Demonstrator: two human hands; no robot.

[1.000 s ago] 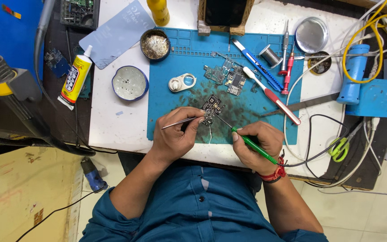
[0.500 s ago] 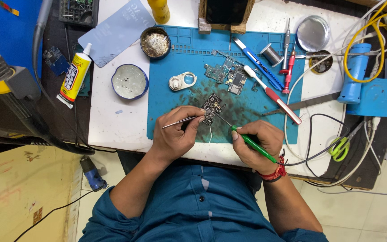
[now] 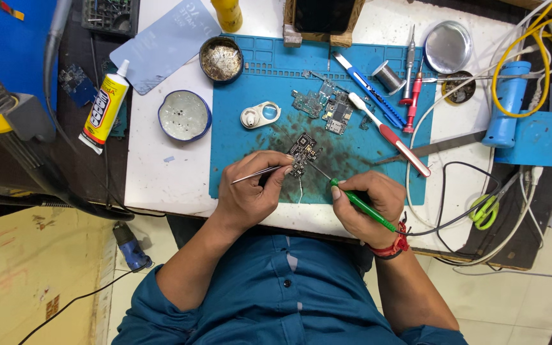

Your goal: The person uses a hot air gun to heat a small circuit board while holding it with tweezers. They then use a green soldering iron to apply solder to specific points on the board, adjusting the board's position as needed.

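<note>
A small dark circuit board (image 3: 303, 151) lies on the blue work mat (image 3: 257, 76), in a patch of dark residue. My left hand (image 3: 252, 191) grips metal tweezers (image 3: 255, 174) whose tips rest at the board's lower left edge. My right hand (image 3: 367, 203) holds a green-handled soldering iron (image 3: 359, 204); its thin tip points up-left and meets the board's lower right corner. Both hands rest on the mat's near edge, close together.
Other circuit boards (image 3: 326, 107), a white ring part (image 3: 260, 115), a blue cutter (image 3: 368, 89), a toothbrush (image 3: 388, 134), a solder spool (image 3: 388, 76), round tins (image 3: 184, 115), a glue tube (image 3: 105, 107), green scissors (image 3: 485, 207) and a blue tool with yellow cable (image 3: 509, 102) surround the work spot.
Both hands stay nearly still on the board. The tweezers and iron tip have shifted only slightly.
</note>
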